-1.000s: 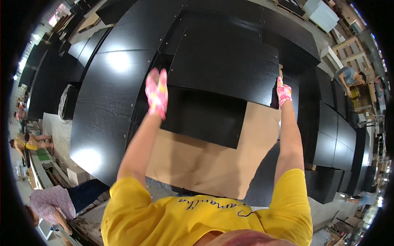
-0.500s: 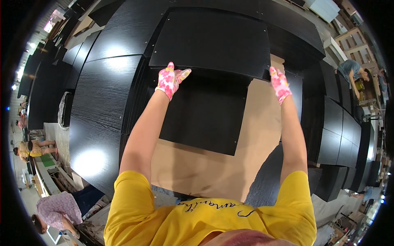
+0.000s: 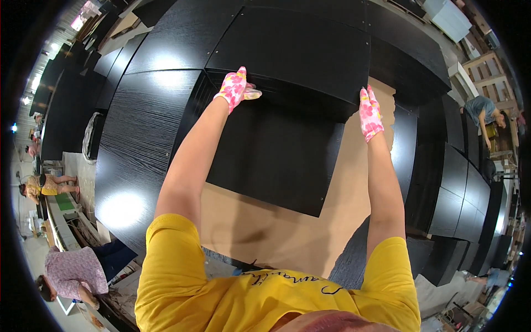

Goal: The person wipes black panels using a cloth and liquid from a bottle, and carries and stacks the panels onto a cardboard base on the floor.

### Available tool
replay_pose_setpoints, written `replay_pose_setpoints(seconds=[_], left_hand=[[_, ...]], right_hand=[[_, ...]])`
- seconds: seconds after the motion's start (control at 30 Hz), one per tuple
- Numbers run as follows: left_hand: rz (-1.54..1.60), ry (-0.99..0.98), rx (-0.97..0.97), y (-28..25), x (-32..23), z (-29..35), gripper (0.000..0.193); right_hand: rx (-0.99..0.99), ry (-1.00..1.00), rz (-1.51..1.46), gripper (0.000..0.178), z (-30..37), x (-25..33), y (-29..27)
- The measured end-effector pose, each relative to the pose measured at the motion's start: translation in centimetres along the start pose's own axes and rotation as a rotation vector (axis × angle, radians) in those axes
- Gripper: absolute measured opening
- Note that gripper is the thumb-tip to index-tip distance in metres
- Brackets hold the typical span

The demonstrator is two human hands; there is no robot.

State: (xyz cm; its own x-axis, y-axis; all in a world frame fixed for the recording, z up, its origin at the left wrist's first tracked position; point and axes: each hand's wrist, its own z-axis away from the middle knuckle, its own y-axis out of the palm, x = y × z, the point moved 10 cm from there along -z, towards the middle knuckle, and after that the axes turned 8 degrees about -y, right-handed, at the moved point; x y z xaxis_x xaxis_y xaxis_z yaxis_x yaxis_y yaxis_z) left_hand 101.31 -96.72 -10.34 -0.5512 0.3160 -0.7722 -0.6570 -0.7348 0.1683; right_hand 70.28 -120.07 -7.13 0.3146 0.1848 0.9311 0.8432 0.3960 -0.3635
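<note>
A large black panel [image 3: 293, 47] lies on top of a stack of black boards in front of me. My left hand [image 3: 234, 90], in a white glove with pink flowers, is against the stack's near edge towards the left, fingers stretched forward and thumb apart. At the near right corner, my right hand [image 3: 370, 113] in a matching glove lies flat along the side, its fingers straight. Neither hand is wrapped round anything. Below and nearer to me, a lower black panel [image 3: 276, 155] rests on brown cardboard [image 3: 249, 221].
Wood-grained black panels [image 3: 138, 116] are stacked to the left, and more black stacks [image 3: 456, 177] stand on the right. A person [image 3: 74, 271] bends at the lower left, another person [image 3: 481, 113] at the far right. Wooden pallets [image 3: 487, 74] stand behind.
The top panel has shifted and now sits nearly flush with the stack beneath. My right hand has straightened along its side; my left hand remains at the near edge. The view has shifted slightly.
</note>
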Motion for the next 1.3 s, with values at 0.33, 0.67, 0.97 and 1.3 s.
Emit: replay_pose_setpoints(seconds=[0.33,0.67,0.97,1.3], left_hand=[[-0.001,-0.171,0.033,1.2,1.4,-0.6,0.094],[-0.14,-0.155,0.206,2.9,1.3,-0.4,0.083],[0.051,-0.236,0.203,3.8,1.6,-0.2,0.084],[0.045,-0.176,0.144,2.8,1.4,1.3,0.081]], right_hand=[[0.348,-0.43,0.146,0.057,-4.8,-1.3,-1.2],[0.149,-0.012,0.039,0.067,-11.6,0.0,0.7],[0.189,0.057,0.128,0.078,-18.7,-6.0,-3.0],[0.344,0.152,-0.357,0.078,-15.9,-1.1,3.4]])
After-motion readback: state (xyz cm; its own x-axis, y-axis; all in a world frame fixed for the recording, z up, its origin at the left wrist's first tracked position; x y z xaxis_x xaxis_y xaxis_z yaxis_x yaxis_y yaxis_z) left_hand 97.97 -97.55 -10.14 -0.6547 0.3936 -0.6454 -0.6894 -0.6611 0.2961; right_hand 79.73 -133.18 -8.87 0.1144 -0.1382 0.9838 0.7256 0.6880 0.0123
